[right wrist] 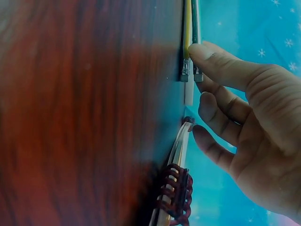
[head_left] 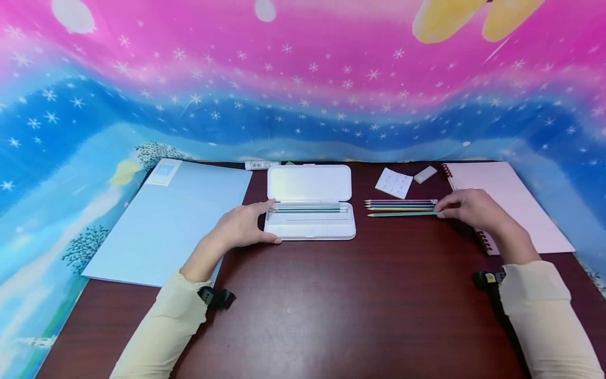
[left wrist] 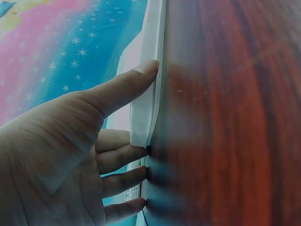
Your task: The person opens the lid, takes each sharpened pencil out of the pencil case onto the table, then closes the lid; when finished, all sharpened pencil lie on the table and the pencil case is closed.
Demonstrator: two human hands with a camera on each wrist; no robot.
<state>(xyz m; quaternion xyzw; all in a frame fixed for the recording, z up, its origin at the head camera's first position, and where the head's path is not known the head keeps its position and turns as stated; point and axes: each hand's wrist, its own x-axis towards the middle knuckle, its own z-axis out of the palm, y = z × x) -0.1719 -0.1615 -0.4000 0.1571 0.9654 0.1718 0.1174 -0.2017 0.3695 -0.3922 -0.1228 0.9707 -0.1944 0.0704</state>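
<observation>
My left hand grips the left end of an open white pencil case, with the thumb on its front edge and the fingers towards its hinge side. In the left wrist view the thumb lies along the case's side wall. Green pencils lie in the back part of the case. Between thumb and index finger, my right hand pinches a green pencil near its eraser end. Several more pencils lie side by side just behind it, tips to the left.
A large light-blue folder covers the left of the table. Behind the case lies a white tube. A white paper square and an eraser sit behind the pencils, and a spiral notebook is at the right.
</observation>
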